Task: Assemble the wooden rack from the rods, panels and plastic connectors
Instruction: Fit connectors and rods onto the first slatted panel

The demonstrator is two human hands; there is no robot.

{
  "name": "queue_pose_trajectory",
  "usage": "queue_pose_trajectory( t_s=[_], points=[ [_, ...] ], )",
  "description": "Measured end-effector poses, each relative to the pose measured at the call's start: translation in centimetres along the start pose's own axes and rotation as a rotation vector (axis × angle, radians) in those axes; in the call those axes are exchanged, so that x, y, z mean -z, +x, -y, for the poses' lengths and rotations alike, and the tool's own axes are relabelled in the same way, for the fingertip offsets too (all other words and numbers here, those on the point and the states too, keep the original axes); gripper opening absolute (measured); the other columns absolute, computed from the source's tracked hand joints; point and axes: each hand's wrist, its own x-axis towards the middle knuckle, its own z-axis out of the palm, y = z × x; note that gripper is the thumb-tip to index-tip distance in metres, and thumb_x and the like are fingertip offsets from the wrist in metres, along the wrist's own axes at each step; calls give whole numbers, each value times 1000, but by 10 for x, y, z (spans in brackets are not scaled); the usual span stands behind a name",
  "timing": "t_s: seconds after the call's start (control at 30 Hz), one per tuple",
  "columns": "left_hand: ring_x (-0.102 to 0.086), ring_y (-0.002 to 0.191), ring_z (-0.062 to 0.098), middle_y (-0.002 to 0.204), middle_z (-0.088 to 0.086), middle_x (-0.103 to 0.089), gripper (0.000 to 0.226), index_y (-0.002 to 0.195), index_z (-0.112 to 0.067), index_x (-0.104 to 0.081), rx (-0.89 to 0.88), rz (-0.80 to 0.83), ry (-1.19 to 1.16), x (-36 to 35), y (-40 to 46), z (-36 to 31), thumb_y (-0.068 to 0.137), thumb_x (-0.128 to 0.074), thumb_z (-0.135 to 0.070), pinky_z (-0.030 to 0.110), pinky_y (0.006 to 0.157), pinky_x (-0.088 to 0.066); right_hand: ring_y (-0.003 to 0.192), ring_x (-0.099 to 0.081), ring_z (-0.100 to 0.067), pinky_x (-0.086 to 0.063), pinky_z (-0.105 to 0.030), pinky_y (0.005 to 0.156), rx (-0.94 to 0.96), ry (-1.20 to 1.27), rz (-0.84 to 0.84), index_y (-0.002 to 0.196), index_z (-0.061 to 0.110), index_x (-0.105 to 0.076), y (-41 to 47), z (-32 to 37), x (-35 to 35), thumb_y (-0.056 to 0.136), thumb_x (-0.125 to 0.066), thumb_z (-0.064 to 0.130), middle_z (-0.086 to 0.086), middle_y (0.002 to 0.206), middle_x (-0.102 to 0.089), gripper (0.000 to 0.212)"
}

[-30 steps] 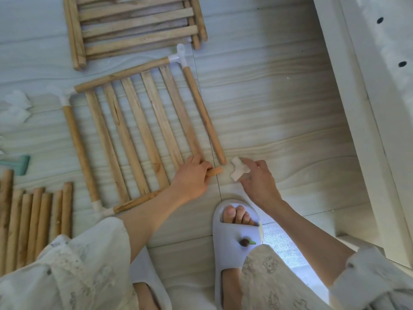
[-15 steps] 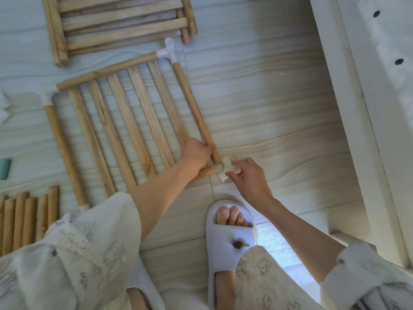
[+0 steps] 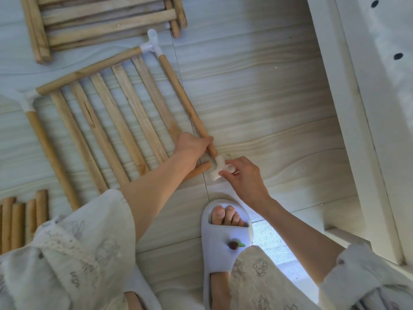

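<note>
A slatted wooden panel [image 3: 116, 121] lies flat on the floor, framed by round rods. White plastic connectors join its far right corner [image 3: 152, 44] and left corner [image 3: 28, 100]. My left hand [image 3: 193, 145] grips the near end of the right side rod [image 3: 181, 92]. My right hand [image 3: 244, 177] holds a white plastic connector [image 3: 218, 167] at the panel's near right corner, touching the ends of the right rod and the near rod [image 3: 200, 170]. My left forearm hides most of the near rod.
A second slatted panel [image 3: 100, 21] lies at the top left. Several loose rods [image 3: 22, 218] lie at the lower left. A white furniture frame [image 3: 348, 108] runs along the right. My slippered foot [image 3: 225, 233] rests just below the connector.
My left hand has moved from the near rod's end up onto the right side rod's end. My right hand has brought the connector against the corner. The camera has shifted.
</note>
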Motion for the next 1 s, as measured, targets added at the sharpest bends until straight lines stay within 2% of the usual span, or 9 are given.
queue_pose_trajectory(
  t_s=[0.13,0.27,0.4,0.53,0.63,0.7,0.77,0.9,1.0],
  points=[
    [-58,82,15,85,4,-67,27,89,-7,-69,7,42,-46,1,-3,-1,81,-72,-32,21,63,-38,73,-57,-18,-50,-35,85,30,8,-3,114,1,-65,1,3,-1,83,-70,15,-14,105,-59,35],
    [-59,85,15,77,1,-65,20,75,-11,-64,27,76,-77,1,-5,-3,80,-74,-28,17,54,-34,75,-53,-15,-50,-35,84,49,10,-29,111,1,-66,9,10,1,82,-71,14,-14,102,-59,32],
    [-58,88,15,85,2,-64,22,70,-14,-59,30,84,-109,1,-6,-2,81,-73,-28,21,70,-39,77,-48,-16,-45,-29,79,74,-9,-21,108,2,-66,13,11,2,83,-69,17,-11,100,-56,30],
    [-55,85,13,93,3,-65,21,88,-8,-66,36,55,-94,1,-7,0,81,-73,-27,21,68,-39,76,-47,-16,-38,-23,75,93,-56,5,109,1,-65,16,13,-1,85,-67,20,-14,102,-57,31],
    [-52,80,12,89,1,-61,25,95,-7,-65,48,71,-80,3,-8,-3,81,-72,-26,19,55,-34,79,-53,-24,-39,-24,75,106,-72,20,109,-1,-64,17,16,1,85,-67,20,-16,102,-57,32],
    [-51,74,11,87,0,-62,25,97,-7,-65,44,93,-74,4,-12,-7,83,-70,-27,19,62,-35,79,-54,-23,-36,-20,75,105,-71,-10,107,0,-66,22,17,6,84,-69,18,-15,100,-58,30],
    [-56,77,11,92,2,-66,24,101,-6,-67,-21,103,-65,4,-12,-8,88,-65,-27,20,68,-37,80,-54,-20,-33,-15,74,86,-54,-59,103,2,-68,32,19,12,81,-72,17,-13,98,-59,27],
    [-55,69,17,81,4,-61,26,90,-7,-68,-313,24,228,9,-18,5,96,-45,-17,14,48,-37,79,-53,-15,-36,-16,75,95,-64,-51,103,4,-67,46,25,15,81,-72,19,-10,99,-59,27],
    [-56,92,30,92,12,-61,25,98,-8,-66,-548,0,617,15,-16,32,95,-43,-17,31,70,-40,83,-60,-23,-37,-16,75,101,-89,-53,103,3,-67,50,24,13,82,-70,20,-11,101,-61,27]
  ],
)
